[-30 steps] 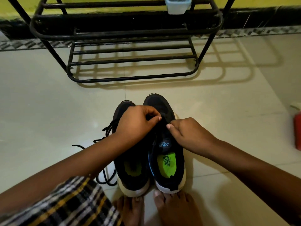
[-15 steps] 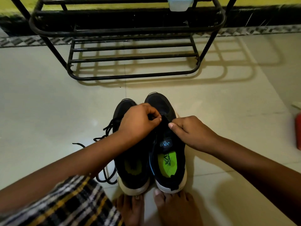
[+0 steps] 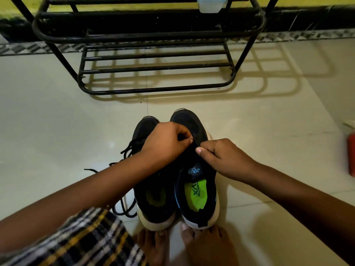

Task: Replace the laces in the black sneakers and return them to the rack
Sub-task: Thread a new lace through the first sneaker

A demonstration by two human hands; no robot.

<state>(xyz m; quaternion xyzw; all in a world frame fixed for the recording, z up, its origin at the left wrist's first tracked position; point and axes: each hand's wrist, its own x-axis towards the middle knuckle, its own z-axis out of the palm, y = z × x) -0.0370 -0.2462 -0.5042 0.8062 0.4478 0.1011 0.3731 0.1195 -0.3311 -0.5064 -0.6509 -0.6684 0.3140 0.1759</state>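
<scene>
Head view: two black sneakers side by side on pale floor tiles, heels toward two bare feet, toes toward black metal shoe rack. Right sneaker with green insole and blue tongue label; left sneaker partly under left forearm. Left hand curled, fingertips pinched at right sneaker's upper eyelets; right hand curled, thumb and fingers pinched there too, presumably on lace, too dark to confirm. Loose black laces trailing left of left sneaker. Plaid cloth lower left; red object at right edge.
</scene>
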